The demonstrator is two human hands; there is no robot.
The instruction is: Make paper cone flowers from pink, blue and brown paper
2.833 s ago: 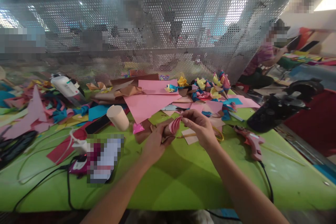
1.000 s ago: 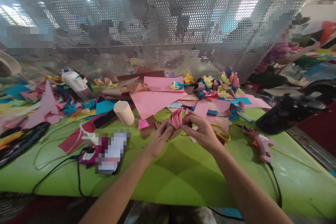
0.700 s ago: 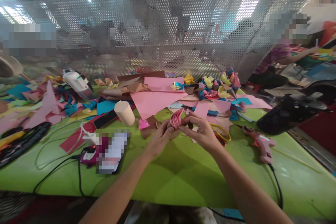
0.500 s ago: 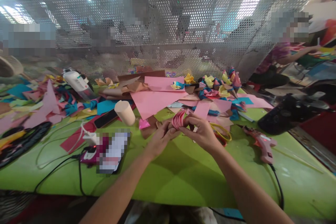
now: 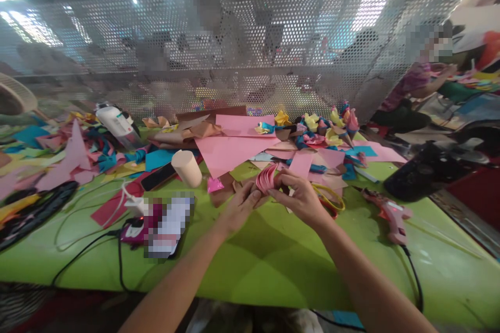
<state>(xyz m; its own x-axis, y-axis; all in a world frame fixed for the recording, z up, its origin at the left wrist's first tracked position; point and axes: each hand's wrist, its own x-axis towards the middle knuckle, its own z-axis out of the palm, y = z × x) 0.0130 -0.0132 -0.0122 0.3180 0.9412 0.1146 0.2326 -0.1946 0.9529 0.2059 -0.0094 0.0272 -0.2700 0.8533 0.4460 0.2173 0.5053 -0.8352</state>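
A small pink pleated piece of paper (image 5: 266, 178) is held up over the middle of the green table (image 5: 265, 265). My left hand (image 5: 242, 205) is closed on its left lower side, thumb on top. On its right edge my right hand (image 5: 299, 193) pinches with thumb and fingers. Just behind the hands lie large pink paper sheets (image 5: 234, 151). A small bright pink packet (image 5: 214, 184) and a cream cylinder (image 5: 186, 168) are to the left. Scissors with yellow handles (image 5: 332, 197) rest partly hidden behind my right hand.
A pink glue gun (image 5: 392, 218) with a black cord lies on the right, near a black bottle (image 5: 414, 171). A phone (image 5: 170, 229) and a purple power strip (image 5: 135, 230) with cables occupy the left. Crumpled paper flowers (image 5: 324, 125) sit at the back; a person (image 5: 416, 83) sits at right.
The hands and the pleated pink paper stay nearly in place. At the far right, the other person's hand has moved in closer to their body. The view has shifted slightly.
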